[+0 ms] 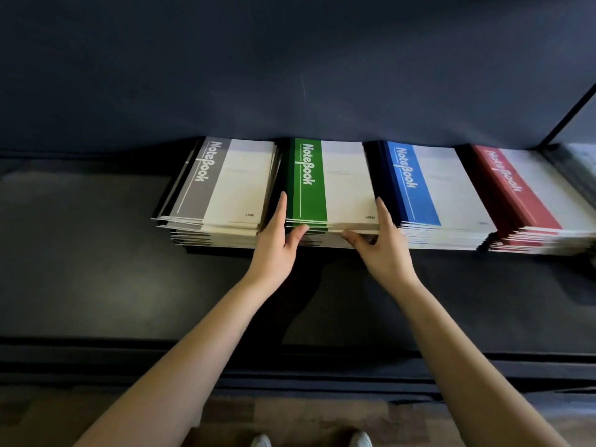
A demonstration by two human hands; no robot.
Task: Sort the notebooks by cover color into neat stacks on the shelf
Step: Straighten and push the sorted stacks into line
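While open, hands (274, 243) (385, 250) against green stack (308, 188)

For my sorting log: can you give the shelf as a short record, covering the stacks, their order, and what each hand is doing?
surface: dark shelf
stacks, left to right: grey stack, green stack, blue stack, red stack
left hand: fingers flat along green stack's left side, thumb at its front edge
right hand: against green stack's right side, thumb at front edge
tidiness: grey stack front edges fanned, uneven
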